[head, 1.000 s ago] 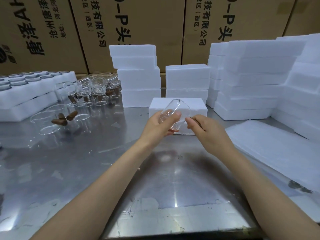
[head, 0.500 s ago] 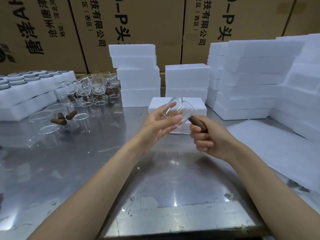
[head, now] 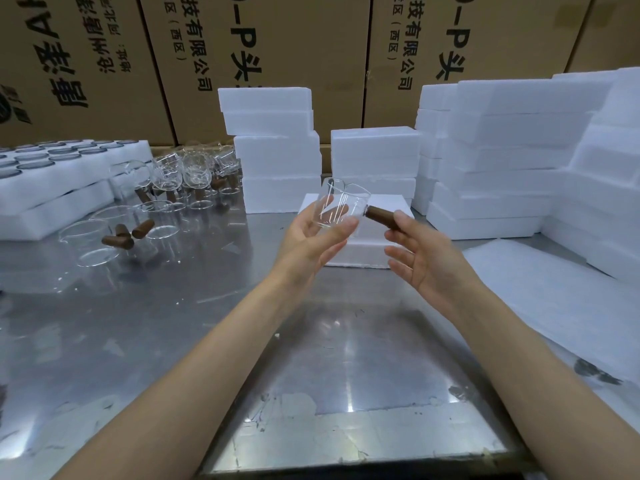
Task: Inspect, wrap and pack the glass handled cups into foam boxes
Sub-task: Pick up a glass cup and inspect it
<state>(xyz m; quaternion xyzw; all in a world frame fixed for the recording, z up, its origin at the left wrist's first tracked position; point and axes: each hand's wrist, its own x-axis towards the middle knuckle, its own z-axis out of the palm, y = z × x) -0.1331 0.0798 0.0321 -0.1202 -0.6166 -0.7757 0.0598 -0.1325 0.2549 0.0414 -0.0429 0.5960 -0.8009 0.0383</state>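
Note:
A clear glass cup (head: pixel 341 206) with a brown wooden handle (head: pixel 380 217) is held tilted above the steel table (head: pixel 173 323). My left hand (head: pixel 311 239) cradles the glass body, its fingers and thumb curled round it. My right hand (head: pixel 427 261) pinches the end of the handle between thumb and index finger, and the other fingers are spread out. A low white foam box (head: pixel 393 206) lies on the table right behind the cup.
Several more handled glass cups (head: pixel 187 174) crowd the left back, and a few (head: pixel 117 237) lie nearer. Foam trays (head: pixel 52 188) sit far left. Foam box stacks (head: pixel 277 150) (head: pixel 502 161) line the back and right. White foam sheets (head: pixel 554 306) lie at right. Cardboard cartons (head: pixel 277 39) form the rear wall.
The cup has been turned so its handle points right. My right hand went from a full curled grip on the handle to a thumb-and-finger pinch with the other fingers spread.

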